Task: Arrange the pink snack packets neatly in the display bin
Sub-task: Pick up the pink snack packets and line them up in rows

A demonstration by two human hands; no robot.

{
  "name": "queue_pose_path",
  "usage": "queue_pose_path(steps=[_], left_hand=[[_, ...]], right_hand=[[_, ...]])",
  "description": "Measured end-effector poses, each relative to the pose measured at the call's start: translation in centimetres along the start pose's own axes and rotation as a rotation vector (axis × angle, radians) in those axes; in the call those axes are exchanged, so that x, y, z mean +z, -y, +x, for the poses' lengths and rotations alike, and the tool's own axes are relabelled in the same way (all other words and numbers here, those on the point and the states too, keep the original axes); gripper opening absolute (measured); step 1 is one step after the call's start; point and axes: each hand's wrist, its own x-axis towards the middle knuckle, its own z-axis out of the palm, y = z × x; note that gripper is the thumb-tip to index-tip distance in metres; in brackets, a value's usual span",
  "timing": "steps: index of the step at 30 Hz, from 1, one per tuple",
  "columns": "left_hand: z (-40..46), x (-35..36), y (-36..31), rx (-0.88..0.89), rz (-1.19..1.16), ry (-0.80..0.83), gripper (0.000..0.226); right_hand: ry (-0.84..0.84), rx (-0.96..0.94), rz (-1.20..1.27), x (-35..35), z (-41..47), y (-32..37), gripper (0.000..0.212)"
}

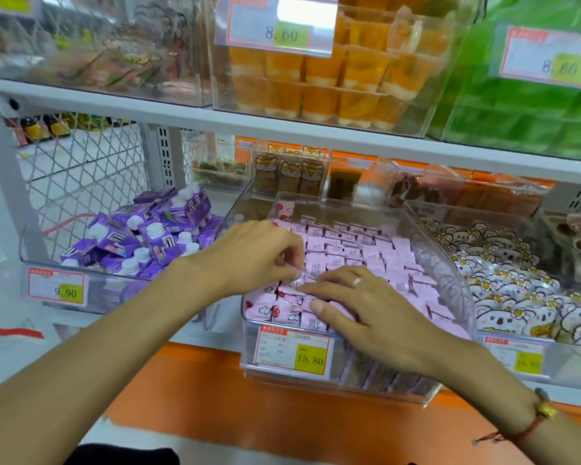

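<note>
Several pink snack packets fill a clear plastic display bin on the lower shelf, standing in rows toward the back. A price tag reading 15.80 hangs on its front wall. My left hand reaches over the bin's left side, its fingertips pinching a pink packet near the front left. My right hand lies flat with straight fingers, pressing on the front rows of packets; a ring is on one finger.
A bin of purple drink cartons stands to the left, a bin of bear-printed packets to the right. Smaller clear boxes sit behind. The upper shelf overhangs with orange cups and green goods.
</note>
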Motion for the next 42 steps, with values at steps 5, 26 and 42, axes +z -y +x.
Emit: queue_pose_path(steps=[5, 26, 42], left_hand=[[-0.4, 1.3, -0.7, -0.029, 0.041, -0.091, 0.007], [-2.0, -1.7, -2.5, -0.637, -1.496, -0.672, 0.022], [-2.9, -2.4, -1.8, -0.16, -1.063, -0.173, 0.048]], right_hand=[[0.014, 0.003, -0.006, 0.1, 0.0, -0.1, 0.053], [-0.628, 0.126, 0.602, -1.3, 0.0, 1.0, 0.068], [-0.465, 0.497, 1.624, -2.9, -0.1, 1.8, 0.038]])
